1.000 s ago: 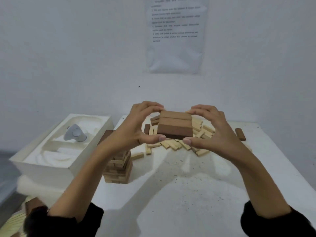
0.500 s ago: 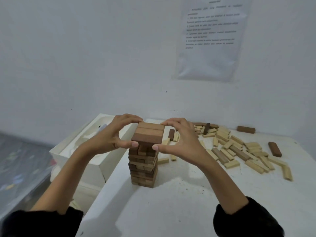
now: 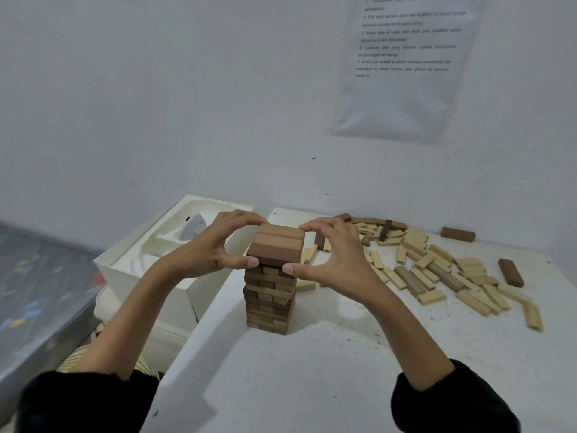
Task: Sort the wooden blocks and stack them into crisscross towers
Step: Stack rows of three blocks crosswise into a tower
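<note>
A crisscross tower of brown wooden blocks (image 3: 270,300) stands on the white table (image 3: 327,370) near its left edge. On its top sits a layer of three brown blocks (image 3: 276,246) side by side. My left hand (image 3: 212,246) pinches that layer from the left, thumb on the near side and fingers on the far side. My right hand (image 3: 334,254) pinches it the same way from the right. Right of the tower lies a scattered heap of pale blocks (image 3: 437,270) with a few brown ones mixed in.
Two loose dark brown blocks (image 3: 457,234) (image 3: 510,272) lie at the far right. A white moulded box (image 3: 168,245) holding a grey device (image 3: 193,228) sits left of the table. A printed sheet (image 3: 406,64) hangs on the wall behind.
Both hands carried the three-block layer from mid-air in front of the heap leftward onto the tower's top. Since half a second ago it has settled there, still gripped.
</note>
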Available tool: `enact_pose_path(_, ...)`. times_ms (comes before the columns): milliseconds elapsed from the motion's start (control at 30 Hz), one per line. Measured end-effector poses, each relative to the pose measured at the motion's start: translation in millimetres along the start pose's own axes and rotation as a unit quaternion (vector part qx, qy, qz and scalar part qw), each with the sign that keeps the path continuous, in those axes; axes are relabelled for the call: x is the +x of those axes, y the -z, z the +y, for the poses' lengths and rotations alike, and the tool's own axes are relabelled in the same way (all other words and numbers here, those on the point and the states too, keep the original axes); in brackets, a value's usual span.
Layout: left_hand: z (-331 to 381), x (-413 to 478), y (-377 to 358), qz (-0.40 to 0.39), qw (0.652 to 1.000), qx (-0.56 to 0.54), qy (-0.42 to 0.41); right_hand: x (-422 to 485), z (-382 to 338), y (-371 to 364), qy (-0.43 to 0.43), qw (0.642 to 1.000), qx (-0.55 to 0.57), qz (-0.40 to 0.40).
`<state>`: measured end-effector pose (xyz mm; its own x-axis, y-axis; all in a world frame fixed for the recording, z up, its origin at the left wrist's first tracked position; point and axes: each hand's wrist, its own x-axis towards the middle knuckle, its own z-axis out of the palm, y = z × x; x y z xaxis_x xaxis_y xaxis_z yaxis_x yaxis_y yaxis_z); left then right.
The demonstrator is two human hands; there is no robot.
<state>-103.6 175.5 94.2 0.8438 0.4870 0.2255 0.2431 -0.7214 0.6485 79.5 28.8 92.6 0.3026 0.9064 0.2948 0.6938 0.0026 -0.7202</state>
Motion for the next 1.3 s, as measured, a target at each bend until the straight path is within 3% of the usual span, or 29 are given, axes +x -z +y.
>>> enact_pose_path(433, -2, -3, 3, -0.024, 0.999, -0.020, 0.028, -3, 2, 3, -0.015, 1.000, 0.014, -0.024)
enact_pose_path(833, 81, 30, -8, 0.106, 0.991, 0.063, -0.047, -23, 21, 60, -0.018, 0.993, 0.080, 0.087)
enact_pose_path(1067, 129, 65, -85, 0.174, 0.978, 0.051, -0.104, -41, 59, 99, -0.061, 0.981, 0.066, 0.172)
enact_pose_path(1300, 115, 117, -186, 0.111, 0.991, -0.004, -0.074, -54, 127, 112, -0.118, 0.964, 0.041, 0.236)
